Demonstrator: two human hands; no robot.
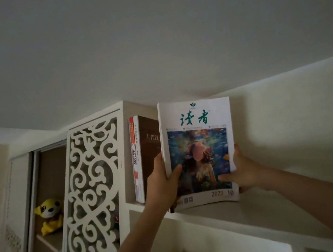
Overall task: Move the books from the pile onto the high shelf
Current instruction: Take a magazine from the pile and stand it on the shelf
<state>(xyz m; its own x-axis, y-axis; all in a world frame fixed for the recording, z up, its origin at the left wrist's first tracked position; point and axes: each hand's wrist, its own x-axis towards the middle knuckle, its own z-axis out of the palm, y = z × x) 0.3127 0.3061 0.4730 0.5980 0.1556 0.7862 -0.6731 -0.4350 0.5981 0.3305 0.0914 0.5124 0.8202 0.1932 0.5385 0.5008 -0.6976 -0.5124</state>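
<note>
On the high shelf point(251, 210): magazine point(199, 149) standing upright, long axis vertical, bottom edge seemingly touching the board. Left hand point(161, 183) gripping its spine edge at 9 o'clock, right hand point(240, 170) clasping the 3 o'clock edge. Shelved books point(142, 158) waiting just beside, toward 9 o'clock.
</note>
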